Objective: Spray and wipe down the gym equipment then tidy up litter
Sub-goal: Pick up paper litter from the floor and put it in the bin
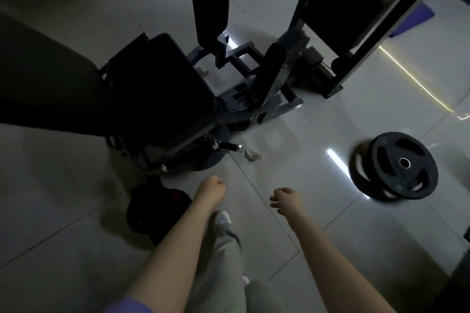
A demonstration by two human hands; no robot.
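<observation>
The seated gym machine (162,89) stands on a glossy, pale tiled floor (305,129) in a dim room. Its black seat faces the camera, and a padded upright (209,2) rises behind it. Its grey steel frame (277,107) spreads out low toward the right. A crumpled paper scrap (253,155) lies on the floor just beside the machine's round base, next to a tile joint. A second scrap (204,71) sits under the frame, between the seat and the upright, where the steel bars hem it in.

The left hand (212,187) hangs over the floor near the base, its fingers tucked under in a fist with nothing seen in it. The right hand (283,198) is apart from it, fingers loosely bent, and holds nothing. A light shoe (223,217) shows between the forearms.

Dark round weights (155,207) rest on the floor at the machine's near left corner. A stack of black weight plates (400,165) lies well apart to the right. A tall weight-stack tower (340,5) stands behind the frame, with a purple mat (417,18) beyond it. Bright streaks of light reflect off the tiles.
</observation>
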